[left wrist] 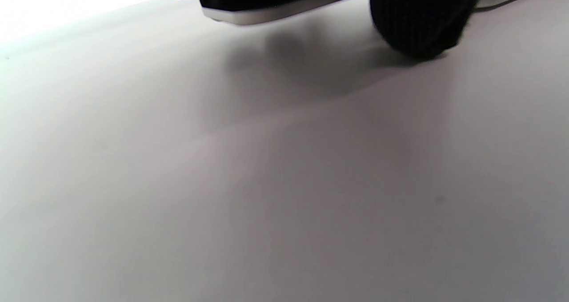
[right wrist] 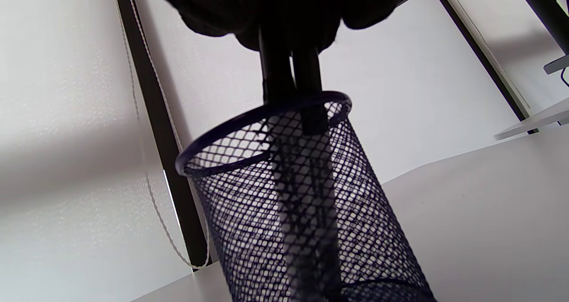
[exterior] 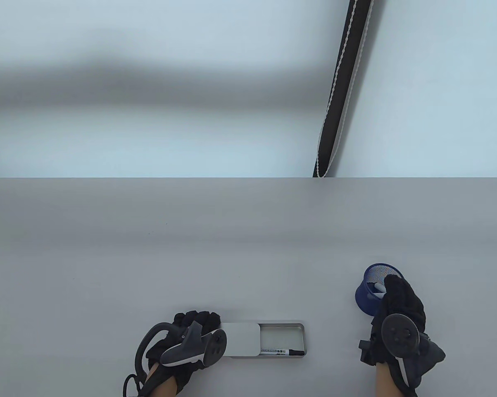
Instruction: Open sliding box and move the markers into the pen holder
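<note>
Left to right across the grey table (exterior: 108,256). My left hand (exterior: 190,337), in a black sensor glove, rests at the left end of the flat silver sliding box (exterior: 283,331); its fingers (exterior: 198,318) curl over the far edge of the pale slid-back lid (exterior: 242,339), and in the left wrist view a gloved fingertip (left wrist: 418,22) touches the table beside the box's edge. I cannot tell how firmly it grips. The lid covers the box's left half; the right half lies open, and one black-capped marker with a white label (exterior: 283,352) lies along its near wall.

Well to the right stands the blue wire-mesh cylindrical pen holder (exterior: 372,289), upright on the table. My right hand (exterior: 399,312) is over its near rim, fingers closed round two dark markers (right wrist: 291,79) held side by side; their lower ends have passed the rim and sit inside the mesh. A light-coloured marker tip (exterior: 379,287) shows within the holder in the table view.
</note>
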The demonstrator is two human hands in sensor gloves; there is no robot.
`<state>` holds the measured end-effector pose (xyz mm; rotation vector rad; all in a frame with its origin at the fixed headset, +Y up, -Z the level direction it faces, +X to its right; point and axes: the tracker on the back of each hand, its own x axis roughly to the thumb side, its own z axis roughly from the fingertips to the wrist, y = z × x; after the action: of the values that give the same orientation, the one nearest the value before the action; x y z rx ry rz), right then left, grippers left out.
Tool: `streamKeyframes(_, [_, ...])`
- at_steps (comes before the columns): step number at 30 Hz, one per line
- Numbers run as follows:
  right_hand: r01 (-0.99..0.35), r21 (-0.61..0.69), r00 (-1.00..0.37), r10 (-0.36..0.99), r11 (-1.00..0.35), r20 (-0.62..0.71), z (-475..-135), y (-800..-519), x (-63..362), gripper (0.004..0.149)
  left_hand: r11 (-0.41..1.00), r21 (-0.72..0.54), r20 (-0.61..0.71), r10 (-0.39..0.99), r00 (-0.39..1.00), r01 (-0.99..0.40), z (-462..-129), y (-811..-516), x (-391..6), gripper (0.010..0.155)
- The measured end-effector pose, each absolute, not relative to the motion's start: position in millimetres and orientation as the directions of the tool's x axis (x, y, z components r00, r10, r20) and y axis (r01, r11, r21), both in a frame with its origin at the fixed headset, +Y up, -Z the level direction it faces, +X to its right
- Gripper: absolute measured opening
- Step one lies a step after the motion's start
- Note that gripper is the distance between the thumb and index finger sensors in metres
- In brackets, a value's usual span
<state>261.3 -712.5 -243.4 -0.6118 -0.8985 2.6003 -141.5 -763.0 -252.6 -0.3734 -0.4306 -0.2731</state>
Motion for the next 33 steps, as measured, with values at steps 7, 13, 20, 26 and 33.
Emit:
streamKeyframes(7, [-0.180, -0.645, -0.867, 0.430, -0.742, -0.252, -243.5, -707.3, 254.7, 0.048, 0.896, -0.292, 0.452, -0.178, 0.874, 0.333, -252.6, -763.0, -141.5, 0.078])
streamKeyframes(13, [-0.223, -0.650, -0.885, 0.430, -0.727, -0.177, -243.5, -698.2, 242.2, 0.051, 0.893, -0.299, 0.454, -0.176, 0.873, 0.336, -252.4, -763.3, -141.3, 0.077])
streamKeyframes(20, [-0.254, -0.625, -0.930, 0.363, -0.738, -0.051, -244.3, -691.6, 212.1, 0.053, 0.890, -0.305, 0.458, -0.176, 0.872, 0.340, -252.2, -763.9, -140.1, 0.076])
streamKeyframes(26, [-0.219, -0.570, -0.973, 0.224, -0.792, 0.063, -244.0, -690.5, 175.6, 0.054, 0.888, -0.308, 0.460, -0.175, 0.870, 0.341, -251.9, -764.1, -139.7, 0.076])
streamKeyframes(33, [-0.231, -0.406, -0.967, 0.161, -0.884, 0.199, -245.1, -699.2, 139.0, 0.054, 0.886, -0.308, 0.465, -0.176, 0.868, 0.345, -251.9, -764.2, -138.9, 0.076])
